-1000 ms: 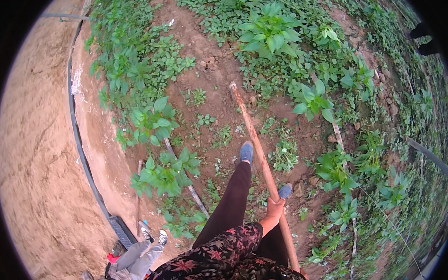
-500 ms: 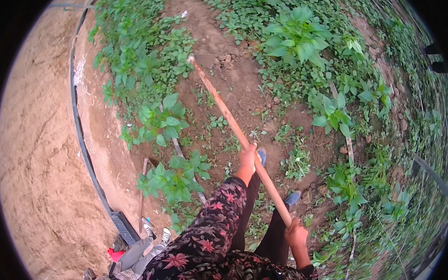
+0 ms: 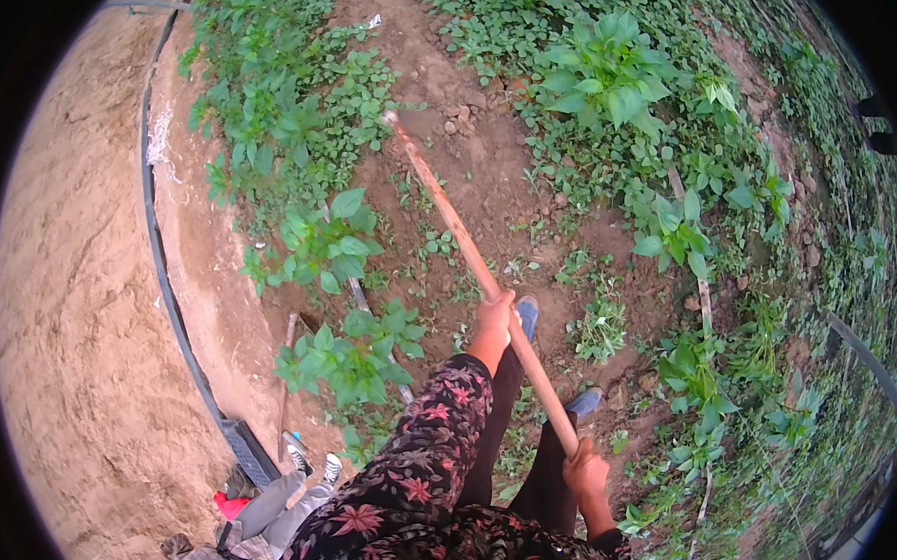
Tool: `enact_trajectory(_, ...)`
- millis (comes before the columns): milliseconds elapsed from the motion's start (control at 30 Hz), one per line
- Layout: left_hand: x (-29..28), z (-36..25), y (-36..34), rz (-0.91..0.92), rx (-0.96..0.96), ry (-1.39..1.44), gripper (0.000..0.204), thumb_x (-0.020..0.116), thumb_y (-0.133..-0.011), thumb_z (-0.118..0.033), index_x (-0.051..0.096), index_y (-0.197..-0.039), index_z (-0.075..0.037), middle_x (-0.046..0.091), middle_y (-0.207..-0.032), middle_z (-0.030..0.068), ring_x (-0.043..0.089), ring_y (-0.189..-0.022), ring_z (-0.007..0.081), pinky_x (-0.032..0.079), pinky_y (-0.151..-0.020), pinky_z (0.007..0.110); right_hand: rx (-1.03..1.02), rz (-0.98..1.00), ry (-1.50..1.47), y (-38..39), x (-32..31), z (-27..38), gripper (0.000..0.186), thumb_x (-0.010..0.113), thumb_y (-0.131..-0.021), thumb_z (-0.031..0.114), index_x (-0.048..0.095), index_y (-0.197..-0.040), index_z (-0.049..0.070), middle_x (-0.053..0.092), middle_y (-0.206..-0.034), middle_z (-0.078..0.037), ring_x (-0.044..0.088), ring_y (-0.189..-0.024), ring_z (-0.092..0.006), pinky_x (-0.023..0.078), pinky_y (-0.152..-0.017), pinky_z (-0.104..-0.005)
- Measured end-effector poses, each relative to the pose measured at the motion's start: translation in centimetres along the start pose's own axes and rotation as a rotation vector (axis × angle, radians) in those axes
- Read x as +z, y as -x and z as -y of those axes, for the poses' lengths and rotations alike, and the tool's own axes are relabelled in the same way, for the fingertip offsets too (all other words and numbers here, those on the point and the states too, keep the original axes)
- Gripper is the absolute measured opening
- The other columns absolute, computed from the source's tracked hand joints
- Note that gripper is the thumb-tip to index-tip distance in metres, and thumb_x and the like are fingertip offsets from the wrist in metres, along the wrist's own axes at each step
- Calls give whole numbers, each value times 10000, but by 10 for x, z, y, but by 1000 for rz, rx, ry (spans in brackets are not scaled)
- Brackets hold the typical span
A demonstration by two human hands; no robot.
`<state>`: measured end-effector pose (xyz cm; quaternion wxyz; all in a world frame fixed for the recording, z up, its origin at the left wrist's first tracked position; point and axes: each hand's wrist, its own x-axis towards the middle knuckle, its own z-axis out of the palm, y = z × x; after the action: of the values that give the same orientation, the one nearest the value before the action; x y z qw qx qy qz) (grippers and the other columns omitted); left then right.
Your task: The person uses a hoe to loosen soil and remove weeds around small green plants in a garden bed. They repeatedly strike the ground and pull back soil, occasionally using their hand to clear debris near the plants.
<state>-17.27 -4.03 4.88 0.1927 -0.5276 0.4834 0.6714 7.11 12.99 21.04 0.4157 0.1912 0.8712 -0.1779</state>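
Note:
A hoe with a long wooden handle (image 3: 453,223) slants across the middle of the view, its far end over bare soil between the plants. My left hand (image 3: 493,323) is wrapped round the handle about halfway down. Lower and to the right, my right hand (image 3: 585,469) grips the near end. At the far end, the hoe's head (image 3: 393,116) is small and hard to make out against the brown soil. Crumbled clods (image 3: 461,117) lie just beside it.
Leafy green plants (image 3: 610,73) grow on both sides of the soil strip. My shoes (image 3: 584,402) stand on the soil. A black hose (image 3: 156,233) borders the sandy ground at left. A person's sneakers (image 3: 332,470) and clothes show at lower left. A thin stick (image 3: 285,382) leans nearby.
The hoe's flat blade, seen beside the handle's far end before, now hardly shows. Both hands keep their grip and have shifted only slightly.

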Motion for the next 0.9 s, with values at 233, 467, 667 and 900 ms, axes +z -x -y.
enact_trajectory(233,-31,80,41,17,-73,3,193,651,-793,-150,462,-780,-114,457,-572,13,470,-427,164,414,-382,320,66,97,-43,63,24,-57,330,644,-736,269,448,-919,77,627,-698,-202,635,-643,-380,505,-604,-495)
enact_trajectory(467,-13,93,82,43,-21,-67,277,675,-775,-97,439,-920,-108,470,-599,21,483,-430,166,415,-370,326,120,39,-212,89,49,-81,338,664,-703,276,489,-900,64,624,-717,-230,621,-671,-420,500,-632,-516)
enact_trajectory(667,78,47,20,165,197,-318,238,650,-786,-106,431,-876,-86,490,-608,32,495,-445,162,417,-379,315,71,-71,-431,5,25,-48,323,635,-690,221,501,-927,47,616,-765,-266,600,-735,-452,486,-681,-521)
enact_trajectory(900,136,52,-20,117,321,-571,318,643,-750,-97,404,-944,-18,502,-637,72,507,-445,183,418,-383,326,111,-46,-717,-41,34,-37,285,622,-688,204,508,-882,28,617,-797,-261,600,-789,-436,483,-698,-492)
